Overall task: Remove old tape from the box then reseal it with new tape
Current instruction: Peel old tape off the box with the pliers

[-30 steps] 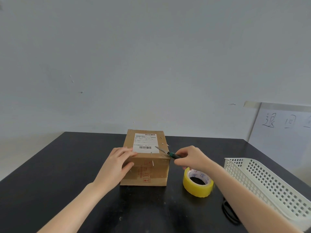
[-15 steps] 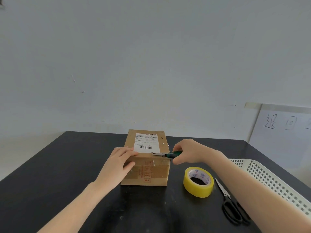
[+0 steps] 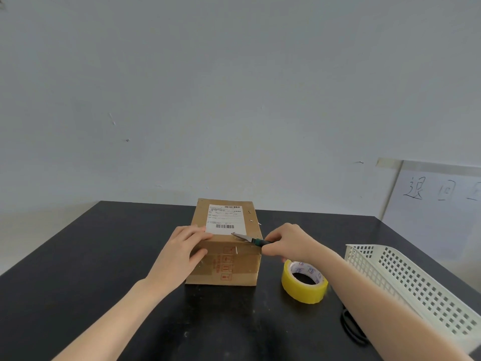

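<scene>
so the room's pretty bare, mostly one big pale grey-blue wall [image 3: 234, 87] filling the top half, with a few small scuffs on it: a white scratch [image 3: 112, 119] on the left and a dark speck [image 3: 127, 140] just below that. a black table [image 3: 91, 269] with a slightly glossy top sits with its far edge at the wall. on the right there's a white board [image 3: 437, 217] with dark handwritten characters and a strip of beige tape [image 3: 387, 162] at its top left corner. light's soft and even
</scene>
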